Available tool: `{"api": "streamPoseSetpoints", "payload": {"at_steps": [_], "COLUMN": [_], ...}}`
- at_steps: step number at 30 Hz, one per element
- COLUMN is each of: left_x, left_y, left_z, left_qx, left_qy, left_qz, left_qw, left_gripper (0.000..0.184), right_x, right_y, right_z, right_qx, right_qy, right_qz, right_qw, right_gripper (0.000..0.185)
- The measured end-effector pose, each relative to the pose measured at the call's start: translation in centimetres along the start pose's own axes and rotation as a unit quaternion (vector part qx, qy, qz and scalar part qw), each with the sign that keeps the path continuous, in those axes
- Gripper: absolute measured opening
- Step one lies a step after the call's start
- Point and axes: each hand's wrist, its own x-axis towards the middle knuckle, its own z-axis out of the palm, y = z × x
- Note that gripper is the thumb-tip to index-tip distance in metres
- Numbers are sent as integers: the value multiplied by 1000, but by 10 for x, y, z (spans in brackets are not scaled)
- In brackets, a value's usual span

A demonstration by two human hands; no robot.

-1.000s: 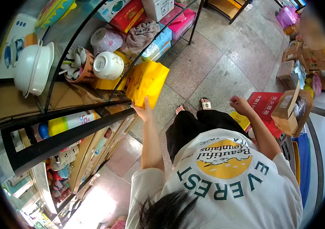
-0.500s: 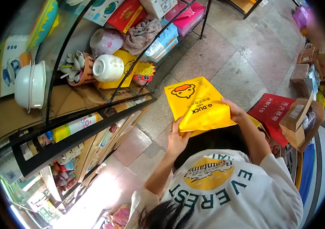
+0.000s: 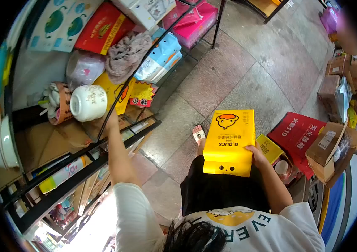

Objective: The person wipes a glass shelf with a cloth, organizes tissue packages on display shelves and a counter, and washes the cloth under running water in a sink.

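Note:
My right hand [image 3: 259, 154] grips the right edge of a yellow G.DUCK tissue pack [image 3: 230, 140] with a duck face printed on it. The pack is held over my lap, its printed side facing up. My left arm stretches to the shelf, where my left hand [image 3: 111, 120] is at the black frame beside a white patterned bowl [image 3: 88, 103]. Its fingers are mostly hidden, so whether it touches the bowl or anything else does not show. Just behind stands another yellow duck-printed pack [image 3: 110, 89], with a red and yellow price sign [image 3: 142, 95] to its right.
On the shelf are a basket of spoons [image 3: 63, 103], a grey cloth [image 3: 128, 56], blue-and-white packs [image 3: 159, 56] and a pink box [image 3: 195, 24]. A black shelf rail [image 3: 124, 90] crosses in front. At right are a red box [image 3: 298, 136] and an open carton [image 3: 325, 147].
My left hand has let go of the yellow pack and reached left to the shelf. The pack, now in my right hand only, has turned more upright and come lower. The view has shifted.

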Motion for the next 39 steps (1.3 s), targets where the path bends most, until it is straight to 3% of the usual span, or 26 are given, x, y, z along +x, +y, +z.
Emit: {"api": "streamPoseSetpoints", "payload": {"at_steps": [2, 7, 9, 12, 15, 19, 20, 23, 24, 28, 30, 33, 39], "left_x": [11, 6, -15, -61, -93, -113, -108, -116, -126, -132, -126, -118, -174], "left_y": [6, 14, 12, 7, 7, 22, 17, 14, 24, 29, 26, 18, 2], "left_z": [-5, -16, -17, -17, -20, -20, -15, -12, -21, -25, -24, -19, -3], "left_qx": [20, 80, 126, 179, 156, 163, 111, 75, 92, 134, 140, 88, 76], "left_qy": [25, 93, 145, 218, 183, 269, 199, 246, 225, 188, 200, 191, 262], "left_qz": [12, 52, 75, 107, 77, 134, 124, 187, 151, 147, 212, 218, 266], "left_qw": [999, 991, 979, 953, 968, 940, 966, 948, 958, 962, 946, 953, 925], "left_gripper": [45, 57, 63, 74, 78, 73, 73, 81, 85, 86, 80, 74, 60], "right_x": [3, 7, 5, 7, 11, 15, 14, 10, 8, 7, 7, 7, 5], "right_y": [10, 20, 19, 13, 14, 14, 12, 7, 5, 9, 13, 17, 8], "right_z": [-24, -53, -55, -58, -63, -64, -58, -45, -44, -45, -44, -48, -54], "right_qx": [-13, 46, 36, 40, 4, 13, 21, 14, -2, -28, -27, -13, -23], "right_qy": [32, 21, 85, 41, 60, 25, 33, 45, 49, 35, 36, 21, 7], "right_qz": [51, 10, 20, 12, 30, 32, 27, 29, 38, 39, 30, 6, 5], "right_qw": [998, 999, 996, 998, 998, 999, 999, 998, 998, 998, 999, 1000, 1000], "right_gripper": [55, 59, 62, 65, 64, 63, 63, 63, 64, 69, 70, 75, 78]}}
